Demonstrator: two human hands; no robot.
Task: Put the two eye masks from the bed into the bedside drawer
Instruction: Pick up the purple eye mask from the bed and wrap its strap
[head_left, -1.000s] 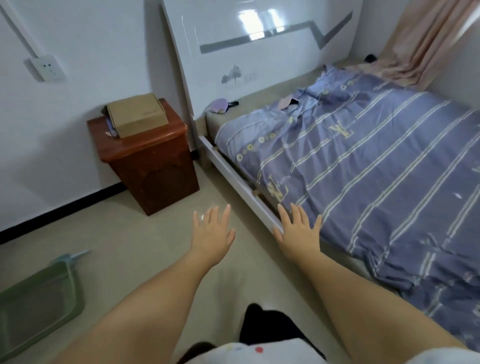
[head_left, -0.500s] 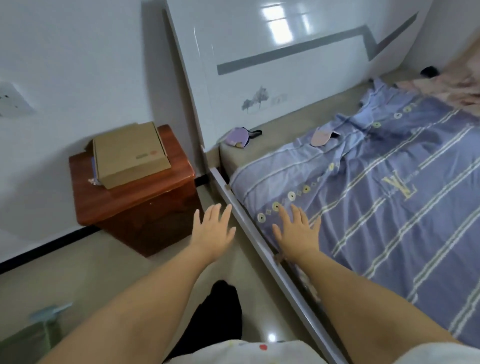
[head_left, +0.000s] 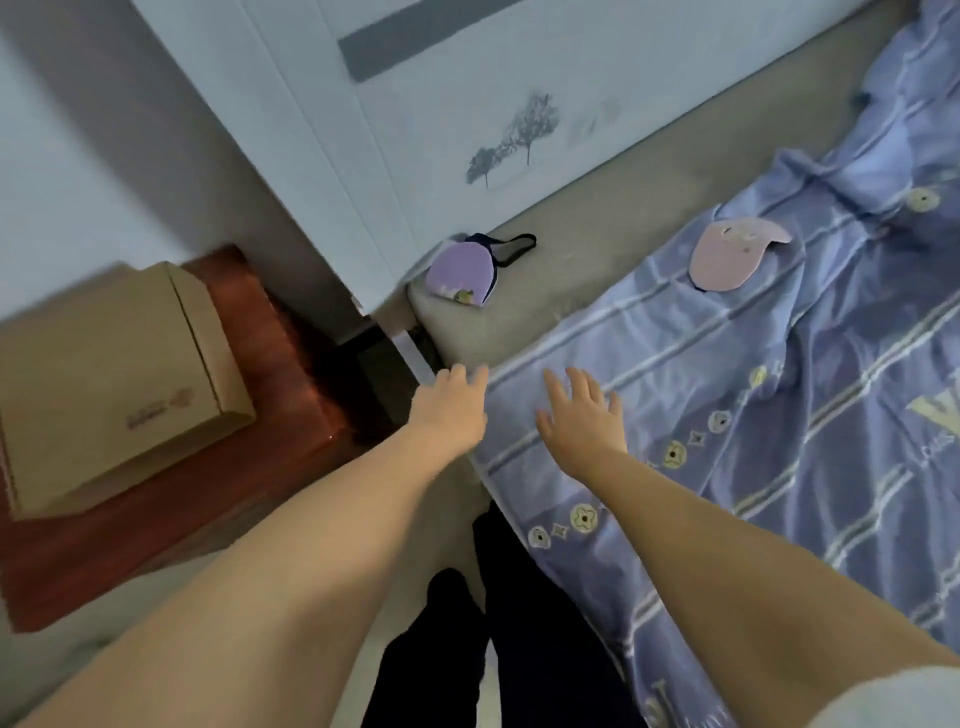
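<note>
The left hand (head_left: 451, 410) is reaching out empty over the gap between bed and cabinet, fingers loosely together and slightly curled, holding nothing; the right hand (head_left: 584, 421) is hovering flat above the blue bedsheet (head_left: 779, 395), fingers spread, also gripping nothing; whether the palm is touching the cloth cannot be told. The purple eye mask (head_left: 460, 275) is lying on the bare grey mattress (head_left: 597, 234) at the corner just beside the headboard (head_left: 415, 119), soft fabric, rounded, folded or crumpled, with a dark strap looping out to its right and a small printed motif near its lower edge, too small to read. The pink eye mask (head_left: 732, 252) is resting well apart on the upper edge of the bedsheet, a flat curved shape, matt, with a pale marking that is hard to make out. The bedsheet is showing thin, creased cloth, striped in pale lines with small flower motifs. The bedside cabinet (head_left: 291, 395) is standing to the left, glossy reddish-brown wood; its front and drawer are hidden from this angle. A cardboard box (head_left: 114, 384) is sitting on its top, plain brown, its left side blurred and cut off by the frame. The headboard is appearing white and glossy, with a grey band and a faint tree print. Dark trouser legs (head_left: 498, 623) are showing at the bottom edge.
</note>
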